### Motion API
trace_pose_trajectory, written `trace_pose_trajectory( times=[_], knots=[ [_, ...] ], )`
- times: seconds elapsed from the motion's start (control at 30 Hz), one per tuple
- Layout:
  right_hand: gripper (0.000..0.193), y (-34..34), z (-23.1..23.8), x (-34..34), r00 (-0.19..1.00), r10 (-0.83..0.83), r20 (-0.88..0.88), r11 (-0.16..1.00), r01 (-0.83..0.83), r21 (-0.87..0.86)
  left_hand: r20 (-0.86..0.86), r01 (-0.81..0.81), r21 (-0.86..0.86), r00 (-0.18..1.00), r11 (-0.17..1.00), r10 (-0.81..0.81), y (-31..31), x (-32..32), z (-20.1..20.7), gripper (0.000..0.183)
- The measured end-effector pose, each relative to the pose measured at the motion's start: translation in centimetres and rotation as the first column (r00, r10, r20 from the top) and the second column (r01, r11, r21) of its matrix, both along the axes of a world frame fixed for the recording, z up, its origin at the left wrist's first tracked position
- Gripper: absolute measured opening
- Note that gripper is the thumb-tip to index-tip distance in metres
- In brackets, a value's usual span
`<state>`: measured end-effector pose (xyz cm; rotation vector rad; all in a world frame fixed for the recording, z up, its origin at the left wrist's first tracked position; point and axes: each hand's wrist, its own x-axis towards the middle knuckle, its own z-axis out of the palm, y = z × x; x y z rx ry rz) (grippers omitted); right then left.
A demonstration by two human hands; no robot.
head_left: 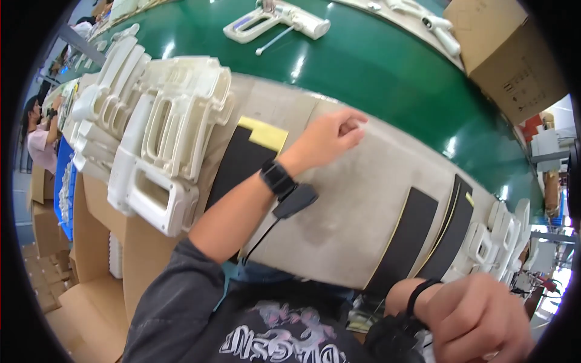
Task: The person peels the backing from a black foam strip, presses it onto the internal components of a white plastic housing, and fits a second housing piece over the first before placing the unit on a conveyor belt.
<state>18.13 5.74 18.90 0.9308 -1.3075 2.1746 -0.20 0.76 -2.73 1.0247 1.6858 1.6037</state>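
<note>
My left hand [327,140] hovers over the middle of the grey work surface [339,206], fingers curled in and nothing visible in them. A black watch-like device [278,178] is on its wrist. At the lower right, close to my body, my right hand [484,320] is closed with its back up; whatever its fingers hold is hidden. Black strips [404,236] with yellow edges lie beyond it. Left of my left hand is a black sheet [233,160] with a yellow piece [264,134] on it. White plastic shells [181,115] are stacked further left.
A green conveyor belt [375,78] runs along the far side, carrying a white gun-shaped assembly [278,23]. Cardboard boxes stand at the far right [508,54] and lower left [97,302]. More white parts [499,233] lie at right. A co-worker [42,133] is at far left.
</note>
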Motion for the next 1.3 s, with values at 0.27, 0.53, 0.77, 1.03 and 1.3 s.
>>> trace_pose_trajectory(
  times=[0.27, 0.53, 0.77, 1.03, 1.3],
  knots=[
    [0.021, 1.0, 2.0, 1.4, 0.965, 0.15, 0.214, 0.983, -0.169, 0.075, 0.066, 0.024, -0.025, 0.998, 0.999, -0.022, -0.4, -0.7, 0.2, 0.03],
    [0.023, 2.1, 1.4, 0.8, 0.943, 0.178, 0.28, 0.971, -0.215, 0.104, 0.085, 0.04, -0.047, 0.996, 0.998, -0.036, 0.2, -0.6, -0.1, 0.03],
    [0.018, 2.6, -0.7, 0.0, 0.912, 0.4, -0.088, 0.904, -0.409, -0.126, 0.105, 0.032, -0.045, 0.994, 0.998, -0.027, 0.3, -0.3, 0.4, 0.031],
    [0.016, 2.4, -1.0, -1.4, 0.901, 0.42, -0.111, 0.891, -0.432, -0.136, 0.104, 0.036, -0.009, 0.994, 0.999, -0.034, 0.2, -0.6, 0.1, 0.029],
    [0.014, 1.3, -1.3, -1.6, 0.886, 0.436, -0.157, 0.887, -0.452, -0.092, 0.014, 0.026, 0.04, 1.0, 0.999, -0.026, 0.1, -1.0, -1.2, 0.028]
  ],
)
